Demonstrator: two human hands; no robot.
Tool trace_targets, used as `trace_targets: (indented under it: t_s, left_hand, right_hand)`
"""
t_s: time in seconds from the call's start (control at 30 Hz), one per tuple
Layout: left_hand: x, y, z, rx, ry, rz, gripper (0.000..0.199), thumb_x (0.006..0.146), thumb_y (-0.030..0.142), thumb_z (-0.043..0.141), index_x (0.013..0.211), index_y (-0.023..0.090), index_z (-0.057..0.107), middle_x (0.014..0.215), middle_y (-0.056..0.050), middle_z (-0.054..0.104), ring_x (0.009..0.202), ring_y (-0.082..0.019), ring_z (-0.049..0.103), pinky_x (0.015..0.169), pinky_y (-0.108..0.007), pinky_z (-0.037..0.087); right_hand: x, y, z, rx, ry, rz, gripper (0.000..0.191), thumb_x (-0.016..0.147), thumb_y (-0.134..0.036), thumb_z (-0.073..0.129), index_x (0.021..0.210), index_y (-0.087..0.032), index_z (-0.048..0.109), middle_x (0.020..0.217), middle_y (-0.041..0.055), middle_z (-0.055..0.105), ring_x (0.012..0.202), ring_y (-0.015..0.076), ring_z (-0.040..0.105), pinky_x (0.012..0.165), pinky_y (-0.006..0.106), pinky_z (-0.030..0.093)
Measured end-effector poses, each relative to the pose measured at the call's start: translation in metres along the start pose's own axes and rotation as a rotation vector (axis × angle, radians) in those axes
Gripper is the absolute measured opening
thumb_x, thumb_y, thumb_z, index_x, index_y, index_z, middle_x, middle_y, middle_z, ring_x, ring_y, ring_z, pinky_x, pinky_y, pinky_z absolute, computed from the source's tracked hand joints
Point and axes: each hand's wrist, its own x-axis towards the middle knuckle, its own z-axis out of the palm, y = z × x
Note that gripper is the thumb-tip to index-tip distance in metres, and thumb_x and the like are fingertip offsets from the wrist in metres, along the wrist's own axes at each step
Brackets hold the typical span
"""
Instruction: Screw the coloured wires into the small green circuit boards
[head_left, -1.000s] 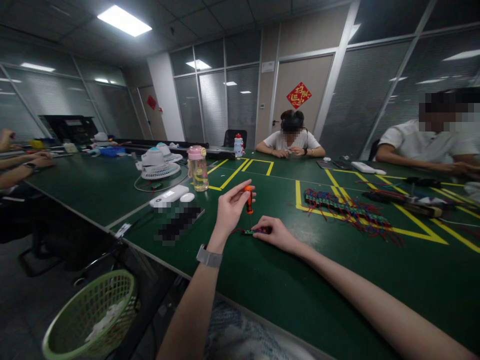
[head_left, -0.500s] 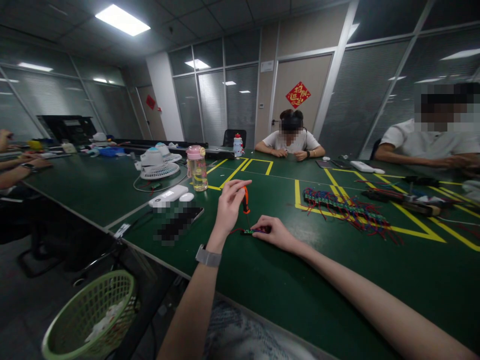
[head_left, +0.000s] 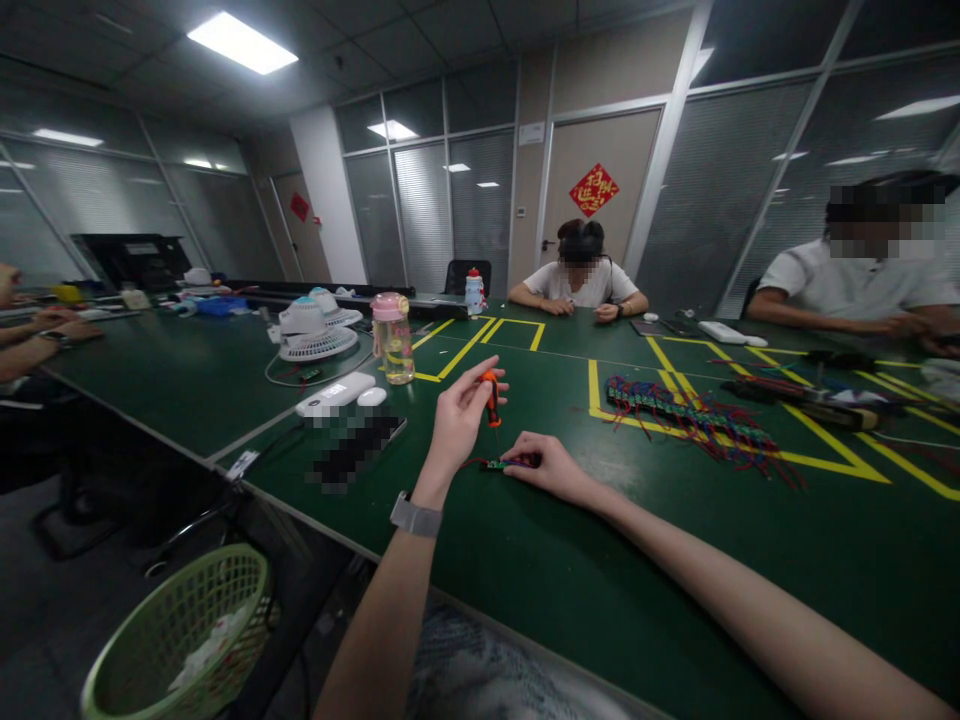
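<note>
My left hand [head_left: 461,415] grips an orange and black screwdriver [head_left: 491,398] by its handle, thumb and fingers around the upper part. The screwdriver stands nearly upright, its thin shaft pointing down to a small green circuit board [head_left: 494,465] on the table. Whether the tip touches the board is too small to tell. My right hand [head_left: 546,463] is closed on the board's right end, pinching it against the table with dark wires under the fingers. A red wire runs out from the board's left end.
On the green table [head_left: 600,560], a row of wired circuit boards [head_left: 690,415] lies to the right. A dark phone [head_left: 360,448], a white power bank [head_left: 337,393], a pink-lided bottle [head_left: 394,340] and white fans [head_left: 315,325] stand left. Below is a green basket [head_left: 187,620]. Co-workers sit around.
My left fingers have shifted around the screwdriver's handle, and more of its orange top shows. My right hand and the circuit board have stayed in place.
</note>
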Motion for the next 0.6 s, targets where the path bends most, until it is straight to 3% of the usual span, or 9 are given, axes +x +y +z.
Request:
trace_targets:
  t_s: [0.1,0.23,0.37,0.47,0.6]
  left_hand:
    - [0.0001,0.0006,0.0,0.123,0.057,0.048,0.029,0.081,0.029,0.061,0.109,0.022,0.065,0.105,-0.006,0.061,0.091,-0.015,0.061,0.08,-0.028,0.052]
    - [0.0002,-0.0001,-0.0003,0.041,-0.007,0.031,0.032,0.088,0.029,0.049,0.118,0.024,0.06,0.12,-0.007,0.056,0.101,-0.017,0.059,0.083,-0.03,0.051]
    - [0.0002,-0.0014,-0.0007,0.07,0.032,0.024,0.034,0.084,0.03,0.058,0.116,0.022,0.06,0.106,-0.006,0.061,0.091,-0.016,0.061,0.079,-0.029,0.052]
    - [0.0003,-0.0005,-0.0006,0.178,0.067,0.079,0.028,0.082,0.03,0.06,0.108,0.022,0.066,0.109,-0.006,0.058,0.098,-0.016,0.058,0.082,-0.026,0.05]
    - [0.0005,-0.0006,0.0005,0.031,-0.01,0.016,0.034,0.088,0.032,0.049,0.121,0.024,0.057,0.116,-0.007,0.058,0.096,-0.017,0.061,0.079,-0.03,0.053]
  right_hand:
    - [0.0003,-0.0007,-0.0002,-0.01,0.002,-0.001,0.015,0.076,-0.026,0.069,0.088,-0.018,0.075,0.073,0.002,0.057,0.065,0.0128,0.052,0.059,0.024,0.041]
    - [0.0002,-0.0017,-0.0004,-0.006,0.0,0.005,0.015,0.076,-0.024,0.069,0.087,-0.018,0.074,0.074,0.0023,0.058,0.065,0.0129,0.052,0.059,0.024,0.041]
    - [0.0,-0.0012,-0.0002,-0.004,-0.001,0.0,0.015,0.075,-0.024,0.069,0.088,-0.018,0.074,0.075,0.0028,0.058,0.066,0.0132,0.053,0.06,0.025,0.042]
    - [-0.0001,-0.0007,-0.0004,-0.011,0.0,-0.001,0.015,0.076,-0.024,0.068,0.088,-0.018,0.074,0.076,0.0028,0.059,0.066,0.0133,0.053,0.061,0.025,0.042]
    - [-0.0002,-0.0008,-0.0007,-0.004,-0.002,0.0,0.015,0.076,-0.024,0.068,0.088,-0.017,0.074,0.076,0.0026,0.058,0.065,0.0128,0.052,0.06,0.024,0.042]
